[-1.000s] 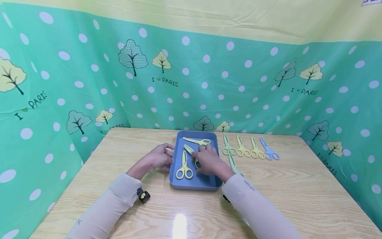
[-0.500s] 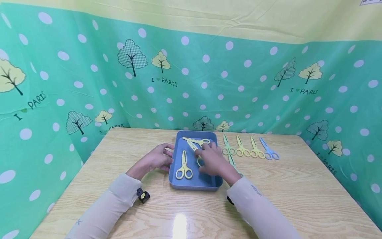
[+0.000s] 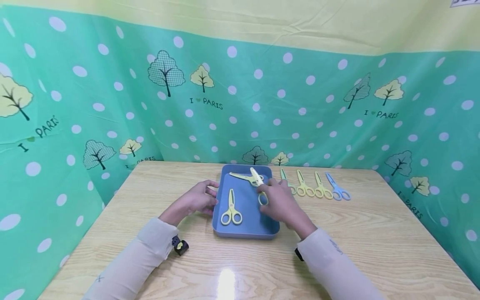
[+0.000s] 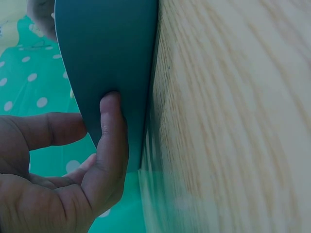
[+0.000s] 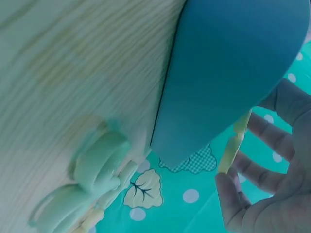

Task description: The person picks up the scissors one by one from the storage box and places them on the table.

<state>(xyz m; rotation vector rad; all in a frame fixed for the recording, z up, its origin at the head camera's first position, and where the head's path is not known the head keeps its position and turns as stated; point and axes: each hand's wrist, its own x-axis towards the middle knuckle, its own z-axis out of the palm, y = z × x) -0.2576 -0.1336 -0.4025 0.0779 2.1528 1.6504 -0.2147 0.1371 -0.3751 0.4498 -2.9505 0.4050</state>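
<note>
In the head view my right hand (image 3: 279,200) pinches a pair of yellow scissors (image 3: 256,177) above the right side of a blue tray (image 3: 245,235). Their blades point away and their handle is partly covered by the fingers. The right wrist view shows the scissors (image 5: 231,150) edge-on between thumb and fingers. My left hand (image 3: 198,198) grips the tray's left wall; in the left wrist view one finger lies against the outside of the tray wall (image 4: 107,48). Inside the tray lie yellow scissors (image 3: 231,208) and, farther back, another yellow pair (image 3: 243,178) partly hidden.
Right of the tray, a row on the wooden table (image 3: 375,233) holds green scissors (image 3: 283,175), two yellow pairs (image 3: 305,189) and blue scissors (image 3: 337,189). Green scissor handles (image 5: 99,165) show beside the tray in the right wrist view. A patterned curtain (image 3: 240,104) surrounds the table.
My right hand has lifted the yellow scissors from the tray's middle and moved right and slightly up, their blades swinging more upright. My left hand stays at the tray wall.
</note>
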